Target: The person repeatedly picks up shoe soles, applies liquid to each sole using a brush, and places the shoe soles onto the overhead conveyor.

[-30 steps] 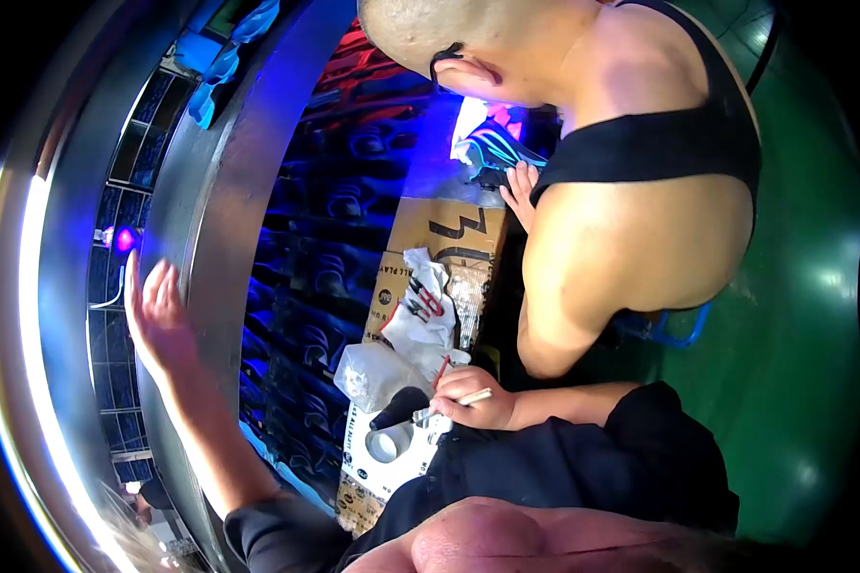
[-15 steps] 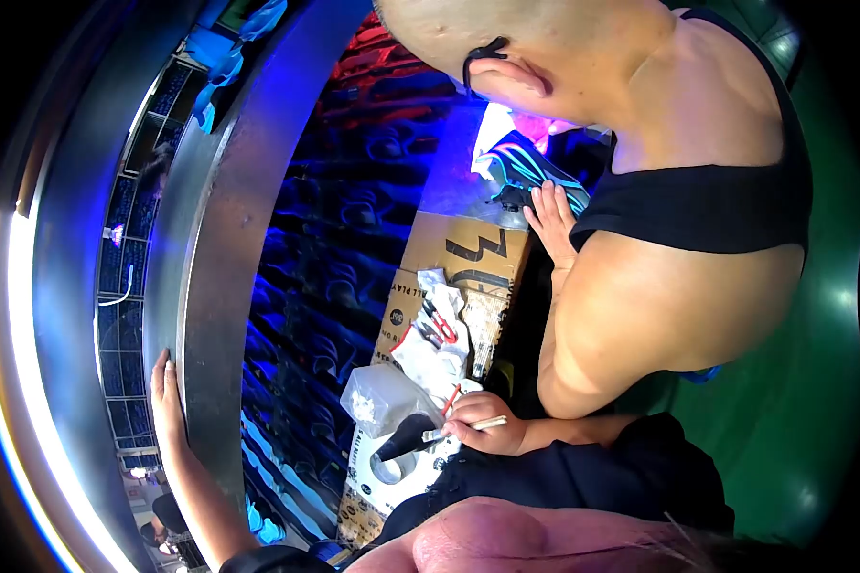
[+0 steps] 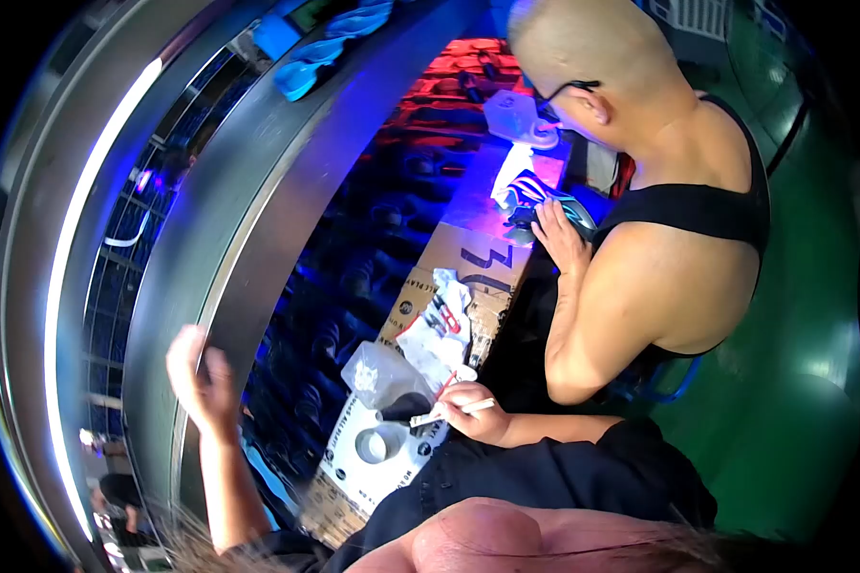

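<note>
My left hand is raised beside the metal edge of the conveyor, its fingers apart and slightly bent, with nothing visible in it. In my right hand is a thin brush with a pale handle, its tip pointing left. Near that tip lies a dark piece, whose kind I cannot make out. Just beyond it are a round open tin and a translucent plastic container. A white cloth with a red-handled tool lies farther up the cardboard.
Printed cardboard covers the narrow work surface. A co-worker sits close on the right, one hand on a dark item with glowing-looking stripes. Blue moulded pieces lie on the conveyor's far end. Dark rows of items sit below its edge.
My left hand has lifted off the conveyor edge and come nearer, to the right. My right hand keeps the brush, turned slightly. The view has shifted, and more of the tin shows.
</note>
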`<action>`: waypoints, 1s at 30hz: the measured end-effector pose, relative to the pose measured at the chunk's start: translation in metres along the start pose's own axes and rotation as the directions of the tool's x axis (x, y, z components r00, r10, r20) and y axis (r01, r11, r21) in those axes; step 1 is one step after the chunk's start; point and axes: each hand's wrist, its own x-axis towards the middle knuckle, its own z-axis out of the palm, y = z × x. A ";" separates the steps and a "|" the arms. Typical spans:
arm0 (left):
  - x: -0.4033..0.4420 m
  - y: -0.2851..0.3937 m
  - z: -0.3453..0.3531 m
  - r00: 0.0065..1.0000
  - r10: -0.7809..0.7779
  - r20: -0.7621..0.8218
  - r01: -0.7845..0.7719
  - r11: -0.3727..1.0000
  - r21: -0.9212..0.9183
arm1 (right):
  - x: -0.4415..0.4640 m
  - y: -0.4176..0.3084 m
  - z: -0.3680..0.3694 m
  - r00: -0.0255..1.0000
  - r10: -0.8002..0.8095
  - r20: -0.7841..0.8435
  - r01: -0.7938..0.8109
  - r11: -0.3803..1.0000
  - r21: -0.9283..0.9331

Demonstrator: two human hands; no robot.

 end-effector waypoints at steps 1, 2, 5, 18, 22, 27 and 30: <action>-0.019 0.023 -0.012 0.980 0.118 0.159 -0.119 0.993 -0.003 | 0.001 -0.003 0.004 0.999 -0.007 0.032 0.007 1.000 0.005; -0.046 0.041 -0.021 0.958 0.099 0.269 -0.072 0.991 -0.109 | 0.001 -0.010 0.007 0.999 0.024 0.045 -0.024 1.000 -0.010; -0.175 0.059 -0.054 0.716 -0.276 0.641 0.486 0.857 -0.174 | 0.001 -0.017 0.026 0.982 0.039 0.187 -0.028 0.998 -0.062; -0.582 0.129 -0.217 -0.812 -0.534 0.235 0.164 -0.596 -0.786 | -0.014 -0.040 0.137 0.855 0.296 0.426 -0.298 0.953 -0.063; -0.618 0.077 -0.231 -0.759 -0.621 0.194 0.115 -0.422 -0.900 | -0.017 -0.042 0.154 0.814 0.330 0.477 -0.323 0.941 -0.099; -0.651 0.014 -0.218 -0.665 -0.672 0.326 0.084 -0.501 -0.861 | -0.020 -0.040 0.163 0.821 0.352 0.450 -0.337 0.934 -0.115; -0.658 0.011 -0.213 -0.720 -0.684 0.121 0.334 -0.495 -0.802 | -0.024 -0.034 0.160 0.820 0.377 0.430 -0.345 0.926 -0.155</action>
